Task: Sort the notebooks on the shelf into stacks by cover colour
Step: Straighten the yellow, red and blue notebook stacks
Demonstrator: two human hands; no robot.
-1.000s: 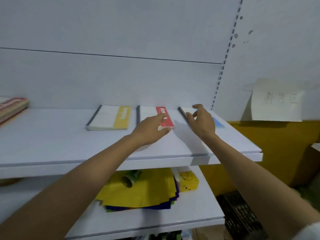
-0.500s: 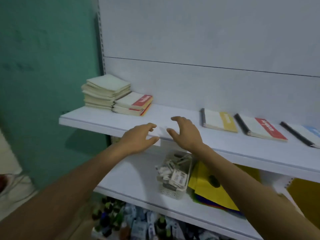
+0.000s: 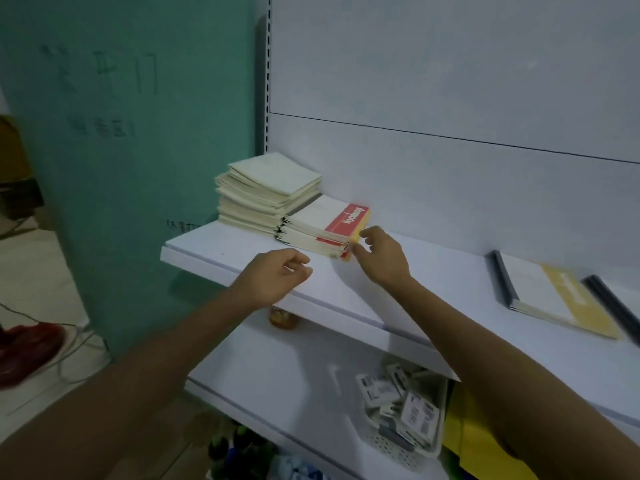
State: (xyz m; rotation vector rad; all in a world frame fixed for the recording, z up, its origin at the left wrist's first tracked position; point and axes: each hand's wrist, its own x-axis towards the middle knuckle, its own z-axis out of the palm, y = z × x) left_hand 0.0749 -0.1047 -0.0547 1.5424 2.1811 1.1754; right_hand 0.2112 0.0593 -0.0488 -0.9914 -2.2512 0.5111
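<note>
Nearest, the left hand (image 3: 273, 276) hovers over the shelf (image 3: 346, 303) edge, fingers loosely curled and holding nothing. The right hand (image 3: 381, 259) is at the near corner of the mixed pile (image 3: 311, 239) topped by a red-banded notebook (image 3: 346, 221), probably to lift one off. Blur hides whether it grips. Behind stands the cream stack (image 3: 270, 192). Half a second ago both hands were well short of the pile.
</note>
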